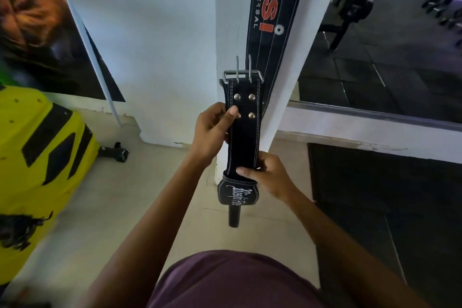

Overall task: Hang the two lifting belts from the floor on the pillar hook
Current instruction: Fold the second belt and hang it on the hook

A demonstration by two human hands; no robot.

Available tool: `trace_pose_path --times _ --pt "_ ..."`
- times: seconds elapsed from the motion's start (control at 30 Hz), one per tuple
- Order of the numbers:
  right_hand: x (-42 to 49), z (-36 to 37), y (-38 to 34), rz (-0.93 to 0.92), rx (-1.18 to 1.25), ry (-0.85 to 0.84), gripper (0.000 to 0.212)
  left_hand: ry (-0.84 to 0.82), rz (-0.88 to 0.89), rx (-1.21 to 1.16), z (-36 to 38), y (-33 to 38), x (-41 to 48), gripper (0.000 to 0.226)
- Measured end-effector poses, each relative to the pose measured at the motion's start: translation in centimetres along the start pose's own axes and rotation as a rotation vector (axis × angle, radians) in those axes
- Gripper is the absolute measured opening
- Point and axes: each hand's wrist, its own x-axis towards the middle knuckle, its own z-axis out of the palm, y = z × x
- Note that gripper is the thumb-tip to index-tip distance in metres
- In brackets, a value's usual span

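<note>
I hold a black suede lifting belt with white stitching and four metal rivets upright in front of the white pillar. Its steel double-prong buckle points up. My left hand grips the belt's left edge just below the rivets. My right hand pinches it lower down, above the folded end with white script. A second belt, black with red "USI UNIVERSAL" lettering, hangs flat against the pillar behind the one I hold. The hook itself is out of view.
A yellow and black machine shroud stands at the left, with a dark small object on the tiled floor beside it. A poster covers the left wall. A mirror at the right reflects dumbbell racks. Black rubber matting lies at the right.
</note>
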Motion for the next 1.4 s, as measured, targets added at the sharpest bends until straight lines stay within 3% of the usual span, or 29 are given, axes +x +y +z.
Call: trace_pose_path --times 0.17,0.33,0.47,0.63,0.77,0.83,0.9,1.03,1.17,1.23,1.3,1.4 --pt "0.7 -1.0 -3.7 -0.143 0.156 0.125 0.029 -0.037 -0.033 -0.030 0.5 0.3 -0.7 0.032" --pt "1.5 -1.7 -7.6 -0.221 0.192 0.147 0.026 -0.146 -0.029 -0.129 -0.5 -0.5 -1.7 0.010" --pt "1.8 -1.3 -10.4 -0.265 0.278 0.167 0.025 -0.315 -0.129 0.114 -1.6 -3.1 -4.0 0.024" --pt "1.8 -0.8 -11.1 -0.302 0.237 0.129 0.033 -0.239 -0.146 0.112 -1.5 -3.1 -5.2 0.018" --pt "0.8 -0.5 -8.9 -0.250 0.213 0.127 0.019 -0.123 -0.063 -0.118 -1.3 0.1 -3.7 0.016" --pt "0.1 -0.6 -7.4 -0.218 0.189 0.119 0.011 -0.023 -0.101 -0.279 -1.5 1.8 -2.1 0.003" --pt "-0.6 -0.6 -6.1 -0.202 0.167 0.101 0.013 0.002 -0.175 -0.360 -2.0 2.8 -0.4 0.013" --pt "-1.2 -1.5 -4.6 -0.184 0.175 0.169 0.021 -0.188 -0.233 -0.196 -1.6 2.3 0.4 0.006" --pt "-1.2 -3.1 -4.9 -0.189 0.191 0.255 0.021 -0.351 -0.188 -0.053 0.4 -1.8 -2.6 0.018" --pt "-1.2 -3.9 -5.3 -0.192 0.195 0.276 0.022 -0.419 -0.177 0.152 1.1 -4.7 -4.8 0.018" --pt "-1.1 -4.5 -5.5 -0.184 0.210 0.282 0.023 -0.431 -0.140 0.312 1.6 -6.6 -6.4 0.026" --pt "-0.9 -4.6 -5.5 -0.175 0.223 0.275 0.021 -0.336 -0.181 0.274 1.8 -6.3 -6.5 0.018"
